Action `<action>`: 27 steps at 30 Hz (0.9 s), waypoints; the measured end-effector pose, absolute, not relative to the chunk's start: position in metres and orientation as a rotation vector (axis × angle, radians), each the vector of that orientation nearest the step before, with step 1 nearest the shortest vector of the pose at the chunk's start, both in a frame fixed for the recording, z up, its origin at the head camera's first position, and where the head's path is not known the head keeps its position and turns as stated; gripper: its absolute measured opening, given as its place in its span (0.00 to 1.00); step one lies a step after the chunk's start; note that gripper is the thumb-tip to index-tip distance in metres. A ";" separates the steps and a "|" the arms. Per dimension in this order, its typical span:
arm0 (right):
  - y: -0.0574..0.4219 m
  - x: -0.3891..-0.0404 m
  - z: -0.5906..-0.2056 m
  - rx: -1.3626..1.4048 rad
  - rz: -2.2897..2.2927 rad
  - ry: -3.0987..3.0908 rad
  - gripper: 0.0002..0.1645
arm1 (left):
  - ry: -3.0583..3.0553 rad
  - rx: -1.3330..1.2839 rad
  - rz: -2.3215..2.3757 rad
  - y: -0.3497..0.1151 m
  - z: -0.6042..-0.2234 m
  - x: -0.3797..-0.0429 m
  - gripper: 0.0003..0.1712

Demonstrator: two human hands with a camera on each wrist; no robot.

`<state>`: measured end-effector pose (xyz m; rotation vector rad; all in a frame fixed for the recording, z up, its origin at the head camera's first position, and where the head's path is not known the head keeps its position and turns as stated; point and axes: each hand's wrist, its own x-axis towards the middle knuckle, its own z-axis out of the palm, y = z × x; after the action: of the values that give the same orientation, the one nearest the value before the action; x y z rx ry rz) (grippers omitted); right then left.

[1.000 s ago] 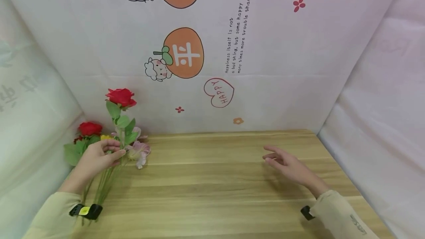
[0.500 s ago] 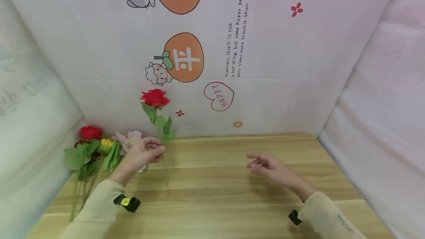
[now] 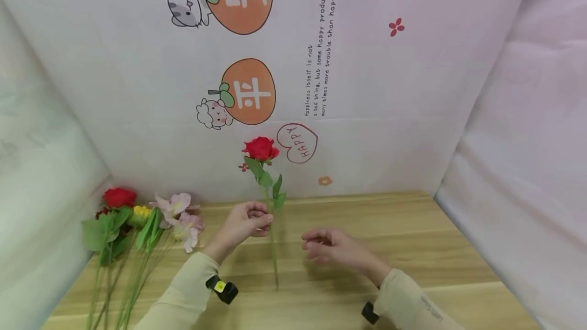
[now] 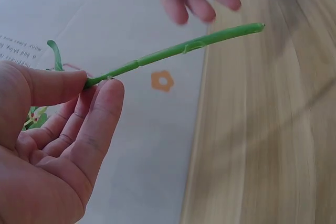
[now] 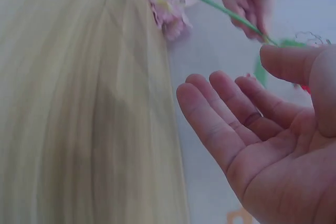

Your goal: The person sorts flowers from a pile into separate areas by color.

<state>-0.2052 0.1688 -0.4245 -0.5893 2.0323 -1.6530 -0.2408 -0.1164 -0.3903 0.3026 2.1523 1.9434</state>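
A red rose (image 3: 261,148) with green leaves stands nearly upright over the middle of the table in the head view. My left hand (image 3: 245,222) pinches its stem (image 4: 173,51) between thumb and fingers, below the leaves. In the left wrist view the cut end of the stem sticks out past the fingertips. My right hand (image 3: 337,247) hovers to the right of the stem, fingers relaxed and slightly bent, holding nothing. The right wrist view shows its palm (image 5: 278,166) turned up, thumb apart from the fingers.
Several flowers lie at the table's left: a red rose (image 3: 119,197), a yellow flower (image 3: 141,214) and pale pink blooms (image 3: 174,208), their stems toward me. The wooden table (image 3: 390,228) meets a printed white cloth (image 3: 367,131) at the back, with white cloth at both sides.
My left hand has carried the rose rightward, away from the other flowers to the middle. My right hand has moved left, closer to the stem. The head view has shifted slightly.
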 end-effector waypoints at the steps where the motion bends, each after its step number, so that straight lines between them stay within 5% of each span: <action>1: 0.163 -0.205 -0.426 -0.578 -1.672 2.013 0.30 | 2.147 0.311 1.944 -0.112 -0.391 -0.241 0.15; 27: 0.125 -0.205 -0.433 -0.449 -1.838 2.005 0.21 | 2.140 0.344 1.969 -0.071 -0.385 -0.246 0.15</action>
<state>-0.2054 0.1250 -0.4329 -0.4492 2.0053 -1.8379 -0.2462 -0.0707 -0.3852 0.3438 2.1397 1.9690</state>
